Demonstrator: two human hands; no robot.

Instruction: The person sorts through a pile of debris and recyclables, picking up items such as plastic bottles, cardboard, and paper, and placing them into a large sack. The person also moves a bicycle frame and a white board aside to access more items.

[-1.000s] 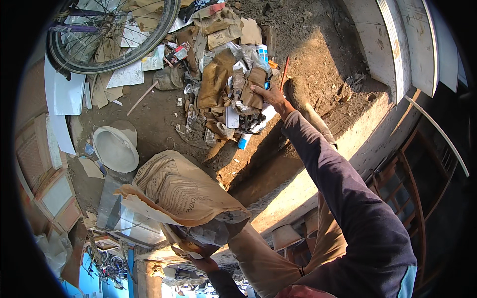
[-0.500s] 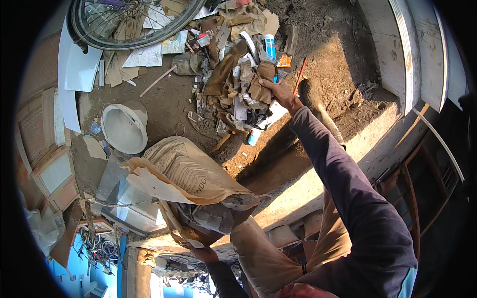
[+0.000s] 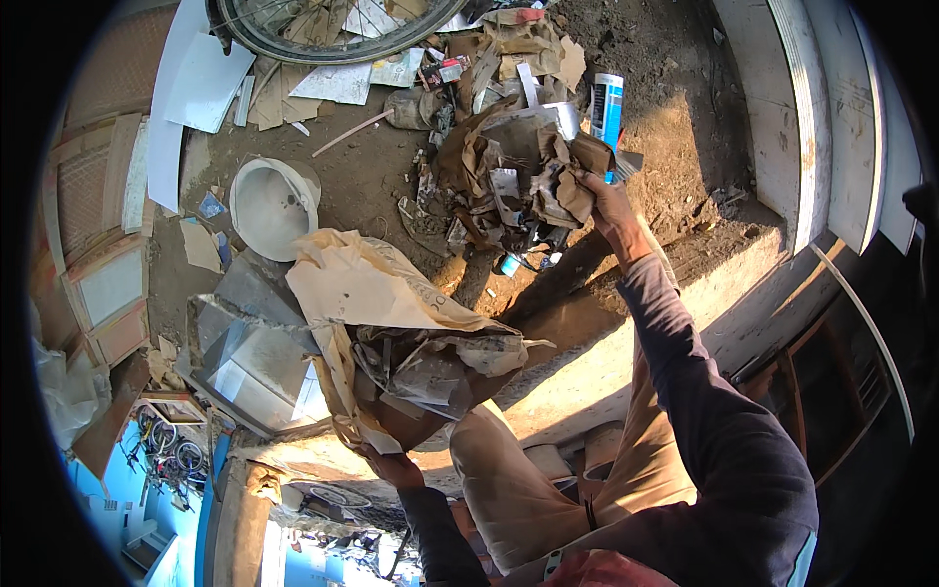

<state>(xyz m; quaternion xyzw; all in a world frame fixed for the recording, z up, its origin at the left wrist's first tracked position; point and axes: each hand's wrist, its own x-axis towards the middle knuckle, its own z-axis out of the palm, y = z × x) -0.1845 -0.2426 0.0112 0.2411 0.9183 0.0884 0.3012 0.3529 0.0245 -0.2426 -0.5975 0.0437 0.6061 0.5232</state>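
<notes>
My right hand (image 3: 614, 217) grips a bundle of crumpled brown paper scraps (image 3: 562, 191), its fingers closed on the right edge. A blue-and-white cartridge (image 3: 606, 110) stands up beside the bundle, just above the hand; whether the hand touches it is hidden. Below and to the left, my left hand (image 3: 395, 470) pinches the near rim of a large brown paper sack (image 3: 362, 279). The sack's mouth gapes toward me, showing clear plastic pieces (image 3: 430, 382) and dirty scraps inside. Most of the left fingers are behind the rim.
A white bucket (image 3: 269, 217) stands left of the sack. Beyond lie a bicycle wheel (image 3: 342, 49), flat boards (image 3: 205, 83) and loose litter on the dirt floor. A low concrete ledge (image 3: 548, 377) runs before my knees. White panels (image 3: 782, 108) lean at the right.
My right hand has come nearer with the paper bundle, and the cartridge has moved with it, looking larger. The sack's far flap has folded over and its mouth is wider. The view has shifted slightly.
</notes>
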